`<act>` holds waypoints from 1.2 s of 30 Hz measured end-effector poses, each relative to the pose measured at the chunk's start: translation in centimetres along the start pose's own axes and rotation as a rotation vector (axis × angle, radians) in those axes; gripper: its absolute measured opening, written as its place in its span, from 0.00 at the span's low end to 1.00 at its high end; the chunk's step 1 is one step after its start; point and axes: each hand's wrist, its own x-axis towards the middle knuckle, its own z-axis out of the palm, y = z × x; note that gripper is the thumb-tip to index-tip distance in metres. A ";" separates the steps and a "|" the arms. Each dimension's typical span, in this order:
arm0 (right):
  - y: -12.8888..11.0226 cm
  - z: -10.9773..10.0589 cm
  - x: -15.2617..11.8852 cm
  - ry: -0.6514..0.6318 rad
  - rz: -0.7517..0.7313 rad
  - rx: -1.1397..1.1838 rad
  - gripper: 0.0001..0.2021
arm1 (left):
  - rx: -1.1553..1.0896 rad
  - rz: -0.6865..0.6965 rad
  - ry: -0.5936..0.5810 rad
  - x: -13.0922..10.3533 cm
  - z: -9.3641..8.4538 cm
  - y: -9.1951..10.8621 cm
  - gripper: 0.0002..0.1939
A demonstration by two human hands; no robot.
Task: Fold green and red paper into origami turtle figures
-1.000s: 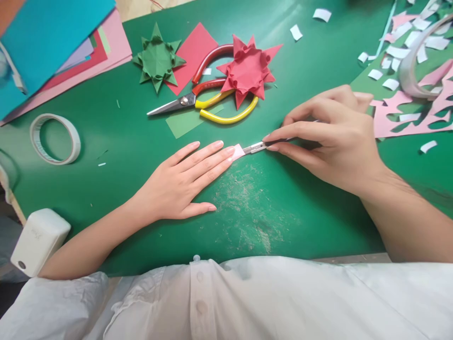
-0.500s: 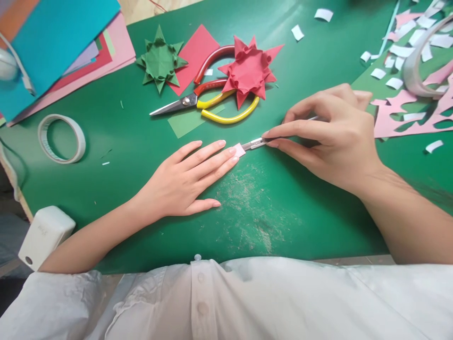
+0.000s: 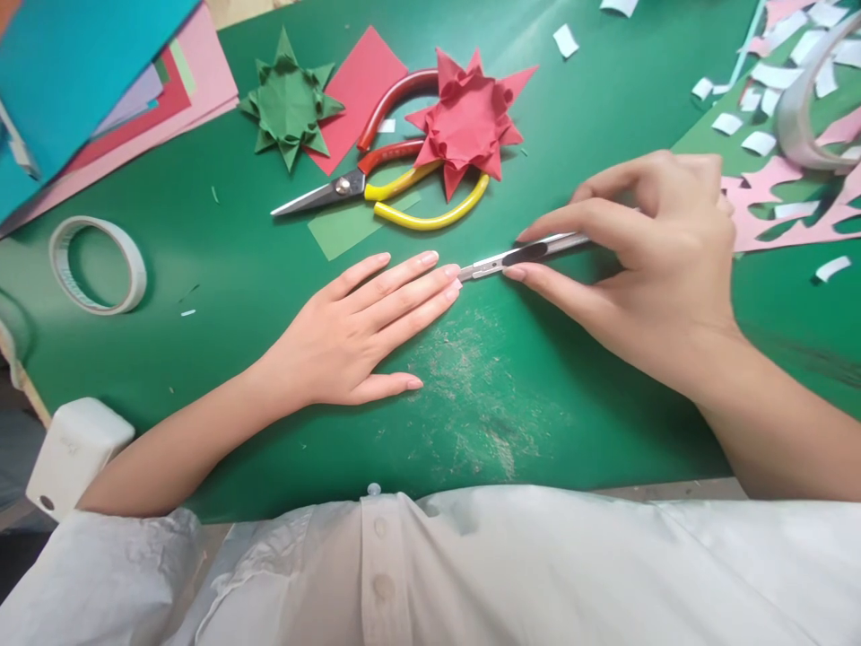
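My left hand (image 3: 367,332) lies flat on the green table, palm down with its fingers stretched out. Under its fingertips shows just a corner of a small pale pink paper piece (image 3: 458,283); the rest is hidden. A slim silver craft knife with a black slider (image 3: 494,264) has its tip right at those fingertips. Thumb and forefinger of my right hand (image 3: 659,242) sit on either side of the knife's body, holding it loosely. Beyond my left hand are a folded red paper star (image 3: 471,126) and scissors with red and yellow handles (image 3: 430,221).
A folded green paper star (image 3: 289,106) lies on a red square (image 3: 367,67). Tape rings stand at left (image 3: 138,269) and right (image 3: 794,112). White scraps (image 3: 760,144) and cut pink paper (image 3: 760,224) are at right, coloured sheets (image 3: 87,72) at upper left, a white box (image 3: 81,449) by my forearm.
My right thumb and forefinger have spread a little along the knife, showing more of its body. The knife tip is closer to my left fingertips, which now cover more of the pale paper.
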 end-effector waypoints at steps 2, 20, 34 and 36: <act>-0.2 0.2 -0.2 0.018 -0.013 -0.012 0.15 | 0.014 0.004 0.010 0.0 0.0 0.0 0.41; 0.9 -0.5 1.4 -0.095 -0.007 0.040 0.12 | -0.036 -0.015 0.002 -0.1 0.1 0.0 0.42; 0.9 -0.4 0.3 -0.045 -0.005 0.061 0.11 | -0.158 -0.048 -0.085 0.0 -0.3 0.0 0.42; 1.0 -0.5 -0.1 -0.046 -0.017 0.061 0.11 | -0.186 -0.046 -0.084 0.0 -0.4 0.0 0.42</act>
